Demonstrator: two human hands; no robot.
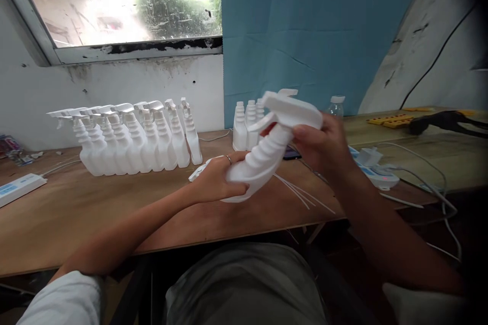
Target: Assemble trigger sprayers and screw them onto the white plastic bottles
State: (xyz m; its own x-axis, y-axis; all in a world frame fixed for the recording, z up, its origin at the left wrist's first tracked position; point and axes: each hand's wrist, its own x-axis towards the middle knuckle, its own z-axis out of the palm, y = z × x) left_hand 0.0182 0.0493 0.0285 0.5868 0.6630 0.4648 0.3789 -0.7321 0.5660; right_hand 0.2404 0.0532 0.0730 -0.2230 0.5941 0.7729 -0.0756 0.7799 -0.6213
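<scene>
Bottle in both hands now: a white ribbed spray bottle (263, 157) held above the wooden table (95, 203), its long axis tilted, base low toward the left hand (215, 180), trigger head (292, 109) high at the right hand (324, 150). Left fingers wrap the base; right fingers and thumb close round the head. Beyond the left grip stands a row of finished spray bottles (133, 137); behind the held bottle, headless ones (246, 124). Loose dip tubes (301, 193) lie below the right grip, a power strip (375, 172) beyond it.
</scene>
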